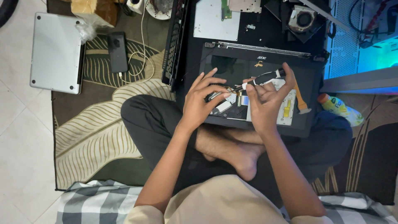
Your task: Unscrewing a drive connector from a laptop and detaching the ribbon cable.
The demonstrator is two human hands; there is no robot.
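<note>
Leaf-pattern rug (103,137) on floor, silver laptop (56,52) far left. Black laptop chassis (306,83) opened on lap. Right hand (265,99) grip closed around screwdriver (259,80); left hand (201,99) fingers spread, touching internals, holding nothing.

Black screwdriver (265,77) tilted over opened black laptop (257,70).

Hands: two, left hand (199,103), right hand (265,101)
Screwdrivers: one (265,78)
Opened black laptops: one (257,66)
Silver laptops: one (56,52), at 10 o'clock
Phones: one (117,52)
Bottles: one (340,108)
</note>
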